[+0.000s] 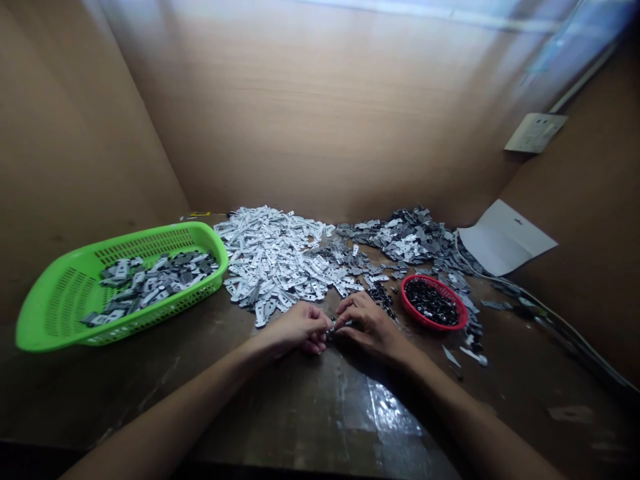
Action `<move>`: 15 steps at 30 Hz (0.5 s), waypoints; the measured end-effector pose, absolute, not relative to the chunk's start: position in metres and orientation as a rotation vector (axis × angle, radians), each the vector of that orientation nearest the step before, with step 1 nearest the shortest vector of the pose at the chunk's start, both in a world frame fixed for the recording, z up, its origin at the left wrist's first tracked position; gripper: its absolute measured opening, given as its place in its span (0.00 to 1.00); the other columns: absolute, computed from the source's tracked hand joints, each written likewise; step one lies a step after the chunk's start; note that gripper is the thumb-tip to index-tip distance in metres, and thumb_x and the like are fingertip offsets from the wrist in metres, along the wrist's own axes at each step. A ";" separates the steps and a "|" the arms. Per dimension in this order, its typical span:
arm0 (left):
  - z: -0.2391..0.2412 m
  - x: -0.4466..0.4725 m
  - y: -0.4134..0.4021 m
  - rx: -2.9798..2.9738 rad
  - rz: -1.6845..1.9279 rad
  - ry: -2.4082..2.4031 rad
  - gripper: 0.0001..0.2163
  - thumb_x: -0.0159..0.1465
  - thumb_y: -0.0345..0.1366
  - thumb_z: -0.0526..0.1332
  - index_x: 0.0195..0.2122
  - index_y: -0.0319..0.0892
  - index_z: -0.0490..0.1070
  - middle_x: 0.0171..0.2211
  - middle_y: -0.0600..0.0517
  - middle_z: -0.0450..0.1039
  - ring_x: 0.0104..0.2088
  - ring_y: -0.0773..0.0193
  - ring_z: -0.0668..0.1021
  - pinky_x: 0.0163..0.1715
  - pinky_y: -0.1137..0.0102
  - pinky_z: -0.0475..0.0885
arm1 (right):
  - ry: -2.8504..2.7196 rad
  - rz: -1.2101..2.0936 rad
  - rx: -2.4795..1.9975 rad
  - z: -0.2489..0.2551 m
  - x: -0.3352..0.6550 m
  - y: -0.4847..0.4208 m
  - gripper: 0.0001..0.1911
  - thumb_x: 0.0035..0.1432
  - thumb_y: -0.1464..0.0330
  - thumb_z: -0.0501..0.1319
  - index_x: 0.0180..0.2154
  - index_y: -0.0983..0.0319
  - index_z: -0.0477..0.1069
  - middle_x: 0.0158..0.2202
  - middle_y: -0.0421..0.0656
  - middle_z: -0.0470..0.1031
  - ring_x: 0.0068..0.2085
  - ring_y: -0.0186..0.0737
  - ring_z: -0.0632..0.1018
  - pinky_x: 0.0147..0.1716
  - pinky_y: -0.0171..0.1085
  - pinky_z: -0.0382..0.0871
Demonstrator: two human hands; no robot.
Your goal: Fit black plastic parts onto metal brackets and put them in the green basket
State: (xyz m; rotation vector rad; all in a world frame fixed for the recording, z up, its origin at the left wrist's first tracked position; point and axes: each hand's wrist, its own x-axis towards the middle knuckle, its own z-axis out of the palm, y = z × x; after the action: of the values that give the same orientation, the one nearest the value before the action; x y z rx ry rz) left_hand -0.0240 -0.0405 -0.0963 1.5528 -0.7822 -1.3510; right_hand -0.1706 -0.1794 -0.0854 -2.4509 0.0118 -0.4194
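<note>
— At the middle of the worktop (310, 413), where do we have the piece?

— Between our two hands. Our left hand (300, 328) and right hand (367, 325) meet fingertip to fingertip, and both pinch a small metal part (331, 326) held just above the wood. Both hands are closed on it; only a sliver of grey metal shows between the fingers.

— Can we tell its long axis?

— Not surely. What shows seems to run from 9 to 3 o'clock, from one hand to the other, but it is too small and too covered to say which end points where.

— How does it look?

— Grey, shiny, thin. We cannot make out more.

— What lies around us?

— At 12 o'clock from the hands, a wide heap of silver plates (273, 257), long flat strips lying every way. At 1 o'clock, a darker heap of grey plates (407, 239). At 3 o'clock, just beside our right hand, a red bowl (413, 317) full of small black parts (431, 301). At 9 to 10 o'clock, well apart, a green basket (55, 313) with grey pieces (150, 280) in it. At 2 o'clock, a white sheet (503, 238) leans at the wall, and a cable (560, 320) runs along the right edge.

— Anything in the way?

— Loose plates (463, 353) lie scattered past the bowl; the silver heap reaches close to our left knuckles.
</note>
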 end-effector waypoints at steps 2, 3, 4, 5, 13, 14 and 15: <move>-0.095 -0.024 -0.041 1.551 -1.361 -0.777 0.12 0.53 0.41 0.60 0.31 0.35 0.67 0.23 0.51 0.67 0.23 0.68 0.74 0.21 0.77 0.68 | 0.028 -0.404 -2.431 -0.086 -0.171 -0.180 0.09 0.56 0.63 0.57 0.35 0.59 0.72 0.43 0.41 0.66 0.47 0.30 0.65 0.48 0.34 0.60; -0.095 -0.024 -0.041 1.549 -1.365 -0.775 0.12 0.53 0.41 0.60 0.31 0.35 0.67 0.23 0.51 0.67 0.23 0.68 0.74 0.21 0.77 0.68 | 0.034 -0.401 -2.422 -0.086 -0.171 -0.181 0.08 0.55 0.63 0.58 0.35 0.58 0.72 0.44 0.41 0.65 0.47 0.30 0.65 0.48 0.34 0.60; -0.095 -0.024 -0.041 1.549 -1.366 -0.773 0.12 0.53 0.41 0.60 0.31 0.35 0.67 0.23 0.51 0.67 0.23 0.67 0.74 0.21 0.77 0.68 | 0.042 -0.401 -2.414 -0.086 -0.171 -0.182 0.08 0.55 0.63 0.58 0.35 0.58 0.72 0.44 0.40 0.65 0.48 0.30 0.65 0.49 0.34 0.59; -0.095 -0.023 -0.041 1.549 -1.366 -0.773 0.12 0.53 0.41 0.60 0.31 0.35 0.67 0.23 0.51 0.67 0.23 0.67 0.74 0.21 0.77 0.68 | 0.051 -0.402 -2.407 -0.086 -0.171 -0.182 0.07 0.55 0.63 0.58 0.35 0.57 0.73 0.45 0.40 0.65 0.48 0.29 0.65 0.50 0.34 0.59; -0.096 -0.023 -0.041 1.549 -1.369 -0.768 0.12 0.53 0.41 0.60 0.31 0.35 0.67 0.22 0.52 0.66 0.22 0.68 0.74 0.20 0.77 0.68 | 0.191 -0.427 -2.141 -0.066 -0.173 -0.188 0.14 0.54 0.61 0.58 0.40 0.61 0.71 0.47 0.44 0.65 0.50 0.33 0.66 0.53 0.36 0.60; -0.096 -0.023 -0.041 1.551 -1.367 -0.763 0.13 0.53 0.41 0.60 0.31 0.35 0.67 0.22 0.52 0.67 0.22 0.68 0.74 0.20 0.77 0.68 | 0.221 -0.407 -2.033 -0.059 -0.176 -0.193 0.16 0.54 0.59 0.58 0.41 0.62 0.71 0.48 0.45 0.65 0.50 0.34 0.66 0.52 0.36 0.61; -0.096 -0.023 -0.041 1.553 -1.366 -0.757 0.13 0.53 0.41 0.60 0.31 0.35 0.67 0.22 0.51 0.67 0.22 0.68 0.74 0.20 0.77 0.68 | 0.248 -0.379 -1.906 -0.051 -0.181 -0.201 0.18 0.55 0.58 0.57 0.42 0.63 0.69 0.48 0.46 0.65 0.49 0.34 0.68 0.50 0.35 0.64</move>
State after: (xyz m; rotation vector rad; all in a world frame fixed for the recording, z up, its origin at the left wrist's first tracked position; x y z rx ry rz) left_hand -0.0227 -0.0408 -0.0960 1.5535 -0.7575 -1.3663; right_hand -0.1806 -0.2014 -0.0514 -1.9057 0.2476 -0.3787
